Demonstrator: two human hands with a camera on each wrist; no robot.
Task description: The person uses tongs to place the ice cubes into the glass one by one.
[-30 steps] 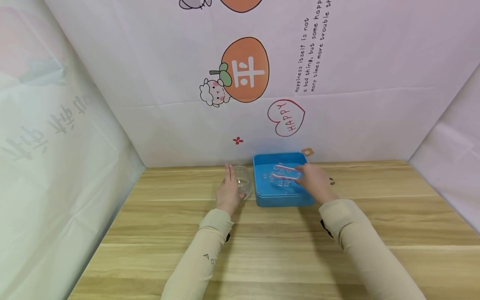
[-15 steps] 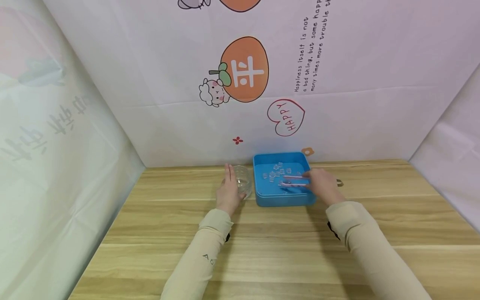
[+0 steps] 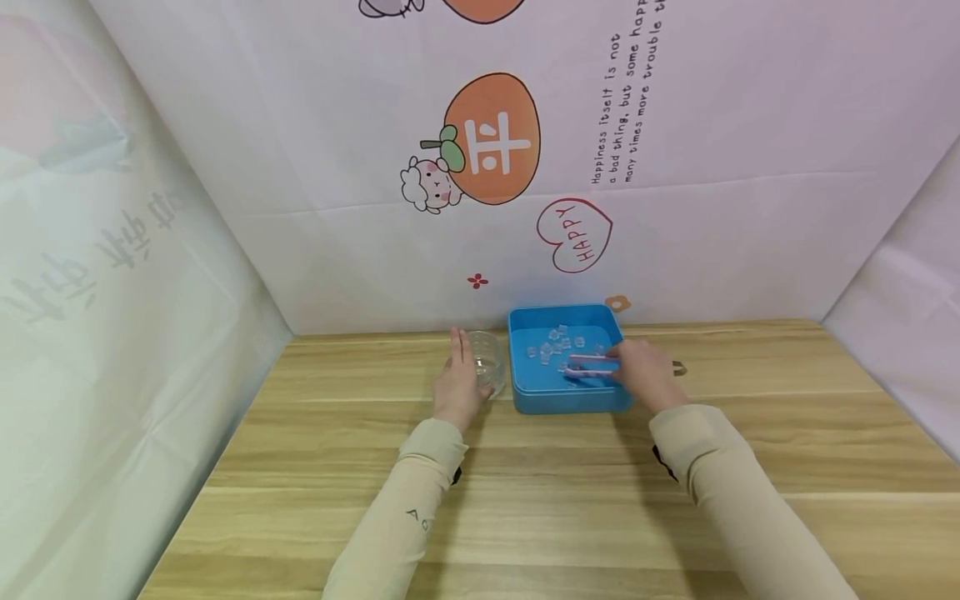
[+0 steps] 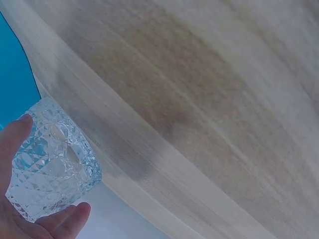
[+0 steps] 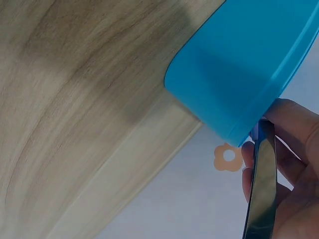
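A clear cut-glass cup (image 3: 488, 360) stands left of the blue box (image 3: 570, 402). My left hand (image 3: 456, 387) holds the cup steady, thumb on one side and fingers on the other, as the left wrist view shows with the faceted glass (image 4: 55, 162). My right hand (image 3: 648, 373) grips a pair of tongs over the box's right wall. Pink tips of the tongs (image 3: 591, 372) reach down inside the box, one above the other; the shiny metal handle (image 5: 262, 184) shows in the right wrist view. Several clear cubes (image 3: 546, 351) lie on the box floor. Whether the tips touch a cube is unclear.
Both objects stand near the back edge of the wooden table (image 3: 525, 517), close to a printed white cloth (image 3: 360, 267). More white cloth hangs at the left and right sides.
My right hand has moved right and slightly toward me, taking the tong tips from the middle cubes to the front right part of the box. The left hand and cup stay put.
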